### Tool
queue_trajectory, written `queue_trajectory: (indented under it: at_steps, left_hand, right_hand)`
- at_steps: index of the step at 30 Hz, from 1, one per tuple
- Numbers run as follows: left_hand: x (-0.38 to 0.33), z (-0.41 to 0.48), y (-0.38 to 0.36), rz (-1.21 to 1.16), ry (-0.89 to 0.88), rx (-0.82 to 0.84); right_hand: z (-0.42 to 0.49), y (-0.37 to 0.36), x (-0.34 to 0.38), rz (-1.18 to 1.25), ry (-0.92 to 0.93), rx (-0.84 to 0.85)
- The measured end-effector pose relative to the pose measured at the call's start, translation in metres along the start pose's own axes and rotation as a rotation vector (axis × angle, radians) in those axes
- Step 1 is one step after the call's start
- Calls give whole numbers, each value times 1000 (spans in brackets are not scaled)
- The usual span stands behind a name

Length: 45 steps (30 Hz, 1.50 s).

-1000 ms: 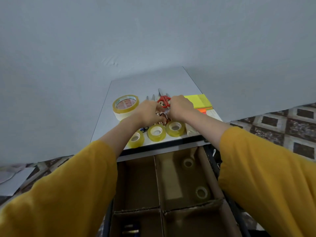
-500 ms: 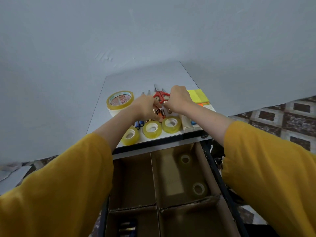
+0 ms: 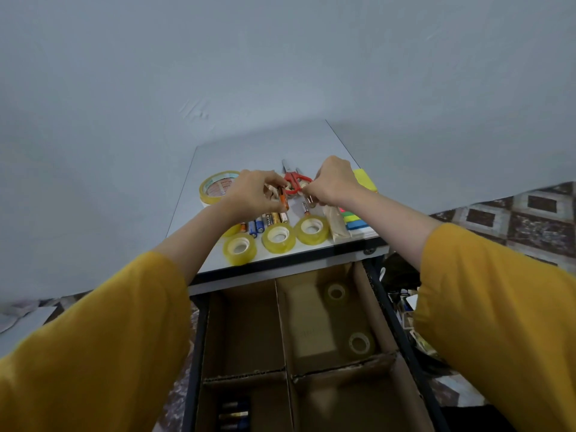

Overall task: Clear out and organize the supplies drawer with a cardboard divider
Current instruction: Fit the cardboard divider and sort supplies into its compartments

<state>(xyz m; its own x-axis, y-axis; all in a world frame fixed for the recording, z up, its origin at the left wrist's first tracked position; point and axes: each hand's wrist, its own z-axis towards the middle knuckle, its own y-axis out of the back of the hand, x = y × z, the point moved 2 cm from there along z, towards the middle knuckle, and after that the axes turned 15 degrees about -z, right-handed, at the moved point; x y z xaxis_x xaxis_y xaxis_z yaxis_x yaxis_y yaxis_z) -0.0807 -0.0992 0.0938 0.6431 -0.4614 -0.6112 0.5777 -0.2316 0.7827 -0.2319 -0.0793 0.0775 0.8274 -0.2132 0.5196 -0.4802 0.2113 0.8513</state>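
- Nearest, in the left front compartment of the drawer [image 3: 401, 335], a few stored batteries [image 3: 234, 414] are seen lying side by side. The cardboard divider [image 3: 281, 325] is fitted and stands upright.
- In the drawer's far right compartment, two small tape rolls [image 3: 360, 342] are laid flat, well apart.
- Just beyond the drawer, on the tabletop [image 3: 265, 151], three yellow tape rolls [image 3: 278, 238] are lined along the near edge. A row of loose batteries [image 3: 265, 220] is set just behind them.
- Farther from the drawer, an orange battery [image 3: 282, 199] is pinched by the left hand [image 3: 255, 194], with thumb and curled fingertips closed across its barrel.
- At the same distance from the drawer, the right hand [image 3: 333, 183] is curled likewise. What appears to be a second battery [image 3: 307, 204] is nipped at its upper end, though the grip is partly hidden.
- The batteries are judged small, rigid, smooth and dense for their size. Being round, they are likely to roll, so hold is best taken across the mid-barrel. They are best laid lengthwise against a wall of the drawer's divider.
- Farthest from the drawer, red scissors [image 3: 294, 182], a large tape roll [image 3: 218, 187] and a yellow note pad [image 3: 364, 179] are left on the tabletop.
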Motion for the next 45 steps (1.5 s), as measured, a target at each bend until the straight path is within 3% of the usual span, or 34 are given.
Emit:
queue_trajectory:
  at_steps: [4,10,14,17,21,26,37,45]
  left_hand:
    - [1,-25,13,-178,25,-67]
    - [-6,-103,9,-969,117,-14]
    - [2,-161,-21,-1445,229,80]
    - [19,-202,-49,-1622,288,125]
    - [39,-241,-77,-1487,495,52]
    - [55,-255,-81,-1052,575,254]
    - [86,-237,-129,-326,444,563]
    - [103,-236,-153,-135,320,703]
  right_hand:
    - [-21,9,-5,274,-30,91]
    - [-67,8,-13,835,-141,364]
    - [-108,-4,-21,1000,-159,549]
    - [-145,-21,-28,1081,-91,732]
    - [-184,-54,-41,993,-93,861]
    - [-192,-85,-43,1019,-198,936]
    - [-157,-123,-12,763,7,819]
    - [-148,-141,-13,805,-27,940]
